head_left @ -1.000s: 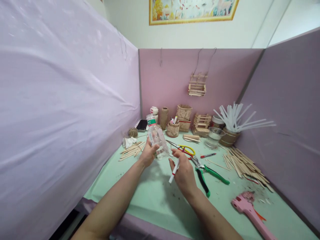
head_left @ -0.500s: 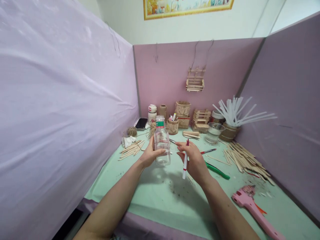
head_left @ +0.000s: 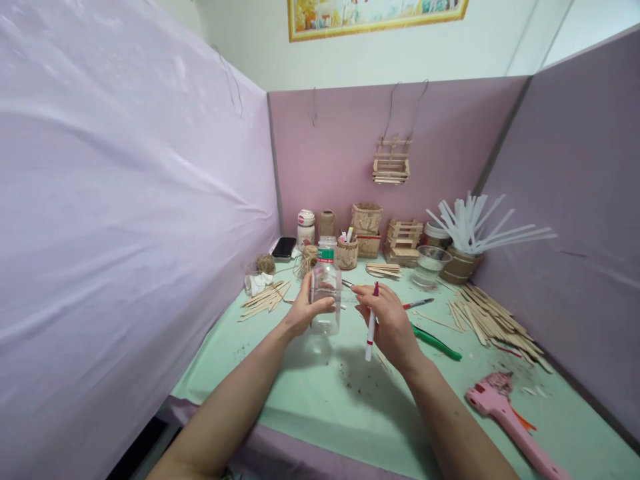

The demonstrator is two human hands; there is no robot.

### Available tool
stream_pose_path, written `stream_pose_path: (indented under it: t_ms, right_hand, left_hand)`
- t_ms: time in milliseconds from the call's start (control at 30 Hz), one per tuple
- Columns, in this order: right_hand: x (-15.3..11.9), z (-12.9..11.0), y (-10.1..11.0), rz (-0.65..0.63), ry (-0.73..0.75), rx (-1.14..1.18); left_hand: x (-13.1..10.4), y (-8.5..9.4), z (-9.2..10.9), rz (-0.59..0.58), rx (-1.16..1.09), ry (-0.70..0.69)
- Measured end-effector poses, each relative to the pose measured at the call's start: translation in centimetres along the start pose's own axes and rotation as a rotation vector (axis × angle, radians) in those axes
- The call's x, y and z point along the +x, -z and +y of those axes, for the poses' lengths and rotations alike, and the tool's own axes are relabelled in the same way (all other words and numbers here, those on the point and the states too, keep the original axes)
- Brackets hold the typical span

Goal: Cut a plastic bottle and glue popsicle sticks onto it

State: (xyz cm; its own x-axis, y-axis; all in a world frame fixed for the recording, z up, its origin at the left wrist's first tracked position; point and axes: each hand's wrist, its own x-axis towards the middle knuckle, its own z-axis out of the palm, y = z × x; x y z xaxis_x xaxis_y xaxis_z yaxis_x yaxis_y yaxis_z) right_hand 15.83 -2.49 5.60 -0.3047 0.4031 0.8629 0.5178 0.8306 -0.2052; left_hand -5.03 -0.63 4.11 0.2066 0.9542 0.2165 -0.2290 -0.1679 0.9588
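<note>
"Fingers (head_left: 305, 288) of the left hand (head_left: 301, 316), how set?"
"Closed round a clear plastic bottle (head_left: 327, 283). Held upright above the green tablecloth (head_left: 300, 400), between both hands."
"And on the other side?"
"Half curled at the right hand (head_left: 391, 321), with a white marker (head_left: 371, 333) lodged among the fingers, purple end up. Near the bottle."
"Different from before?"
"Straightened from the bottle's tilt of a second ago; barely changed in the last half second."
"Hard to make out?"
"Partly behind the bottle, a twine bundle (head_left: 307, 261). Mostly hidden by the right hand, green-handled pliers (head_left: 438, 342). Cut off below, a pink glue gun (head_left: 515, 423); above, a framed picture (head_left: 375, 19). Too small to read, the label (head_left: 326, 256)."
</note>
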Motion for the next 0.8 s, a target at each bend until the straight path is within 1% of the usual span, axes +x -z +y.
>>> stream_pose_path:
  t_ms: [167, 500, 800]
  right_hand:
    - [-0.28, 0.37, -0.31, 0.017, 0.029, -0.017]
    - [-0.42, 0.49, -0.45, 0.031, 0.035, -0.001]
    - [-0.39, 0.36, -0.44, 0.046, 0.089, -0.059]
  left_hand:
    - [-0.04, -0.10, -0.02, -0.008, 0.000, -0.005]
    - [-0.27, -0.42, 0.41, -0.015, 0.009, -0.014]
    - [-0.14, -0.34, 0.19, -0.023, 0.005, -0.019]
